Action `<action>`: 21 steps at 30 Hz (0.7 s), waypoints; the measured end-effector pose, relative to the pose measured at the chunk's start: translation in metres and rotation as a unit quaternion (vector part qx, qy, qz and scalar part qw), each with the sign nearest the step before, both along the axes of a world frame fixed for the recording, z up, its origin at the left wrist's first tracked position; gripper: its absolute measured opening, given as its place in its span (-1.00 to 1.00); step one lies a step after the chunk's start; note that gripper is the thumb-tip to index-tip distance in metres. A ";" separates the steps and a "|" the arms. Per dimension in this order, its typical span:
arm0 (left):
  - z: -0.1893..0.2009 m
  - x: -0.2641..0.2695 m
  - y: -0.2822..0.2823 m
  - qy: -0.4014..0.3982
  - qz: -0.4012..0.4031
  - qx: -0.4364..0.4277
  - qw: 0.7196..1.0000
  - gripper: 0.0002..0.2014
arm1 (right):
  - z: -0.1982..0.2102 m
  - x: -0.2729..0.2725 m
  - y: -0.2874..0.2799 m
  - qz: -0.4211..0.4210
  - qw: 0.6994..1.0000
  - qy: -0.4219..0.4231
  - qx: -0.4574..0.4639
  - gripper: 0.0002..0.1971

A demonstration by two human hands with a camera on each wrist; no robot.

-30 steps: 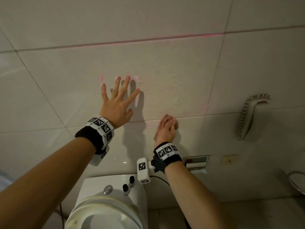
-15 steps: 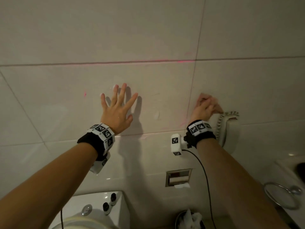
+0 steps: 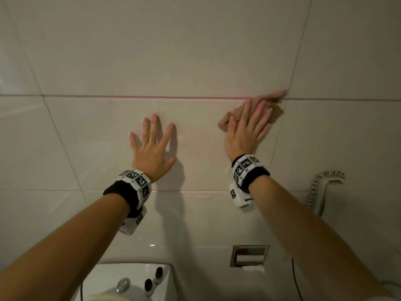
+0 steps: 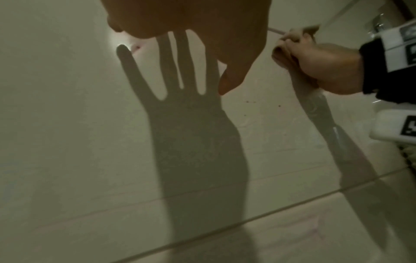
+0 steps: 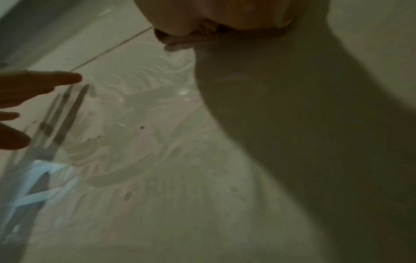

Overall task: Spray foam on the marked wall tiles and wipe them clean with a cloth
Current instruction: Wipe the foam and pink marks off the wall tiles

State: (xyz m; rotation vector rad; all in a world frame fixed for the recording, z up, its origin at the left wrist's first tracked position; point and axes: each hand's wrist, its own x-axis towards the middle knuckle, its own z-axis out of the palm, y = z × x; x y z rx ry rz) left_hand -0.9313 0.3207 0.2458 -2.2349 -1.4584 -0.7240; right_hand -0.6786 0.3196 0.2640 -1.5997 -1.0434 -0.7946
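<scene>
My left hand (image 3: 152, 146) lies flat on the marked wall tile (image 3: 91, 144), fingers spread and straight, holding nothing. To its right my right hand (image 3: 247, 127) presses a pinkish cloth (image 3: 276, 111) against the same tile with straight fingers, near the tile's upper right corner. The cloth's tip reaches the pink-tinted grout line (image 3: 195, 97). The right wrist view shows the cloth (image 5: 180, 38) bunched under the palm (image 5: 202, 10) and thin wet foam smears (image 5: 135, 128) on the tile. In the left wrist view the right hand (image 4: 321, 67) sits on the cloth (image 4: 301, 32) beside my left hand (image 4: 202, 26).
Below stands a white toilet tank (image 3: 112, 276) with small dark bottles (image 3: 158, 274) on it. A recessed paper holder (image 3: 249, 256) is set in the wall lower right. A ridged white fixture (image 3: 325, 192) hangs at the right, and a black cable (image 3: 295, 279) runs down.
My right hand has carried the cloth up and to the right, from the tile's lower edge to its upper right corner, and its fingers have flattened. The left hand stays planted on the tile.
</scene>
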 end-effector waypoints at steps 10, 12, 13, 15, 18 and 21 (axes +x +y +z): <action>-0.002 -0.078 0.004 -0.046 0.060 -0.045 0.996 0.07 | 0.024 -0.106 0.018 0.063 0.968 -0.226 -0.090 -0.36; -0.004 -0.090 0.005 -0.057 0.061 -0.055 0.995 0.07 | 0.026 -0.124 0.022 0.075 0.957 -0.259 -0.105 -0.36; -0.005 -0.095 0.005 -0.062 0.061 -0.057 0.994 0.08 | 0.026 -0.133 0.024 0.082 0.950 -0.278 -0.113 -0.36; -0.007 -0.103 0.006 -0.073 0.061 -0.060 0.994 0.08 | 0.022 -0.148 0.029 0.095 0.935 -0.317 -0.125 -0.36; -0.011 -0.113 0.008 -0.091 0.053 -0.071 0.992 0.07 | 0.004 -0.164 0.035 0.105 0.908 -0.381 -0.137 -0.33; -0.019 -0.122 0.009 -0.103 0.042 -0.082 0.990 0.06 | -0.034 -0.169 0.038 0.133 0.866 -0.462 -0.137 -0.32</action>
